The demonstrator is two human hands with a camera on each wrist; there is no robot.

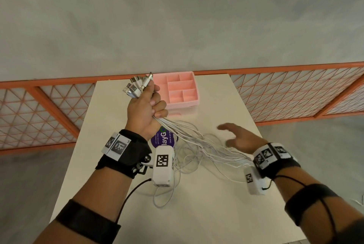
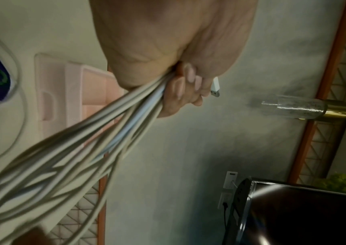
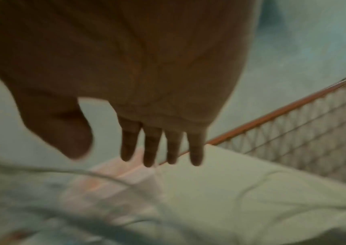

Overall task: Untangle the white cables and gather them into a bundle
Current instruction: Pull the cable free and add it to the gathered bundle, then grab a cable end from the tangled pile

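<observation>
My left hand (image 1: 146,105) is raised above the white table (image 1: 216,204) and grips several white cables (image 1: 197,139) in a fist. Their USB plugs (image 1: 136,87) stick out above the fist. In the left wrist view the fingers (image 2: 180,89) curl round the cable strands (image 2: 113,131), with one plug (image 2: 215,87) beside them. The strands fan down to the right and pass under my right wrist, with loose loops (image 1: 185,163) lying on the table. My right hand (image 1: 236,137) hovers above the strands with fingers (image 3: 151,145) straight and holds nothing.
A pink compartment tray (image 1: 181,90) stands at the table's far edge, just behind my left hand. A purple-printed label (image 1: 163,137) lies under the cables. An orange mesh fence (image 1: 295,94) runs behind the table, grey floor beyond it.
</observation>
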